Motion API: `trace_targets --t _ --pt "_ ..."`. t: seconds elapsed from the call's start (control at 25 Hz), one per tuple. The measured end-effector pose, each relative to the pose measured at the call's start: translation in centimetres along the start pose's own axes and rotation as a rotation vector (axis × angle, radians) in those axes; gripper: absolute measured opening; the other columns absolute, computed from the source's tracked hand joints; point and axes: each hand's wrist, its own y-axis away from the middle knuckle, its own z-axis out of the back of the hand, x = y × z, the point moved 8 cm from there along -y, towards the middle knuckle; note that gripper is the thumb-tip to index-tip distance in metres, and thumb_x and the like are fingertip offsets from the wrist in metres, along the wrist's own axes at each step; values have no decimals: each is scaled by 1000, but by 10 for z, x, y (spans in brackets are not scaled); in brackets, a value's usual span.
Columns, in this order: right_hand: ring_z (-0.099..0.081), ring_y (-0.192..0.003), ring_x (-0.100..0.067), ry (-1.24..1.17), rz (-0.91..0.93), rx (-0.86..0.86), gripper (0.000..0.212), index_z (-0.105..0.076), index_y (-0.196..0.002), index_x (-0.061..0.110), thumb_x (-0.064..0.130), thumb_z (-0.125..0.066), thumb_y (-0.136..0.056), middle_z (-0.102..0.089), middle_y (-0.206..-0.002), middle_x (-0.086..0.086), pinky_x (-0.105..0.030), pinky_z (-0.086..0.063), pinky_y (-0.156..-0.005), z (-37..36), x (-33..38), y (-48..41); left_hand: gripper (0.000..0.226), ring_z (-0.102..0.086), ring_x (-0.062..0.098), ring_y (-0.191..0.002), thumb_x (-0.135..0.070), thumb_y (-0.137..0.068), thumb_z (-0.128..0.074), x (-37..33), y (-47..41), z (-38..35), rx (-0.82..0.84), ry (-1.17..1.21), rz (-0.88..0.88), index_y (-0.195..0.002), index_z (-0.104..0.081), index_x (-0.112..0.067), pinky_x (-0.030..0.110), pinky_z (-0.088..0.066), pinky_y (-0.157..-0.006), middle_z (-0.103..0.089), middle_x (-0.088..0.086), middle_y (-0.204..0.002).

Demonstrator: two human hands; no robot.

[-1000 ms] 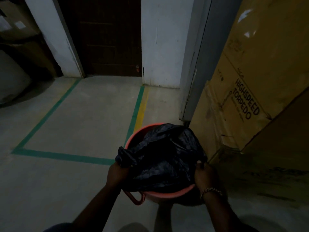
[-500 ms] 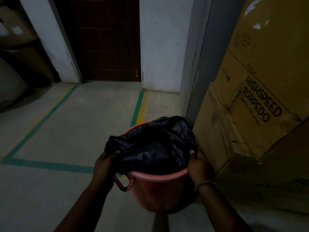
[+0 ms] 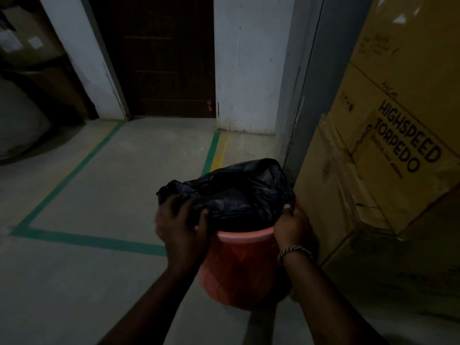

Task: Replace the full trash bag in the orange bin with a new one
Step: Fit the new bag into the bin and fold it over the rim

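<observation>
An orange bin (image 3: pixel 239 265) stands on the concrete floor just in front of me. A black trash bag (image 3: pixel 236 192) bulges out of its top and rises above the rim. My left hand (image 3: pixel 181 220) grips the bag's edge on the bin's left side. On the right side, my right hand (image 3: pixel 293 225), with a bracelet on the wrist, pinches the bag's edge at the rim. The bin's inside is hidden by the bag.
Large cardboard boxes (image 3: pixel 388 150) printed "HIGHSPEED TORPEDO" stand tight against the bin's right. A grey door frame (image 3: pixel 303 90) and a dark door (image 3: pixel 159 58) are behind. Green tape lines (image 3: pixel 82 240) mark the floor to the left. Dim bundles (image 3: pixel 22 120) lie at far left.
The bag has risen higher out of the bin as both hands lifted its edges. My left hand has shifted inward over the bag's left edge. The view has tilted lower toward the bin's side.
</observation>
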Motion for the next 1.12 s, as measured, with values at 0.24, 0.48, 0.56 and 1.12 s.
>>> trace_targets --t 0.24,0.48,0.56,1.12 --pt "-49 -131 -33 -5 0 -4 41 -47 -147 22 31 -35 -109 -52 -147 -10 -28 -38 -91 -4 -2 -7 51 -51 19 -111 -66 -84 -62 -30 35 -48 421 -78 -362 -128 -61 -39 39 -38 -90 -59 -13 -112" --pt "-63 -109 -36 -355 -209 106 43 -60 -134 21 46 -50 -99 -64 -129 -9 -48 -55 -90 -32 -22 -40 23 -54 12 -91 -55 -90 -62 -20 26 -48 364 82 -359 -101 -68 -35 39 -37 -80 -53 -19 -92" --pt "-67 -97 -31 -655 -345 185 32 -64 -120 21 44 -51 -100 -68 -112 -6 -46 -59 -81 -32 -27 -45 21 -54 12 -92 -52 -89 -64 -7 19 -47 341 121 -294 -98 -67 -34 43 -40 -81 -52 -20 -95" --pt "-54 -54 -18 -650 -635 506 24 -60 -80 11 23 -46 -95 -60 -70 -6 -27 -45 -48 -45 -44 -13 11 -56 17 -94 -40 -87 -70 12 21 -43 341 274 -226 -88 -61 -33 54 -43 -76 -56 -12 -94"
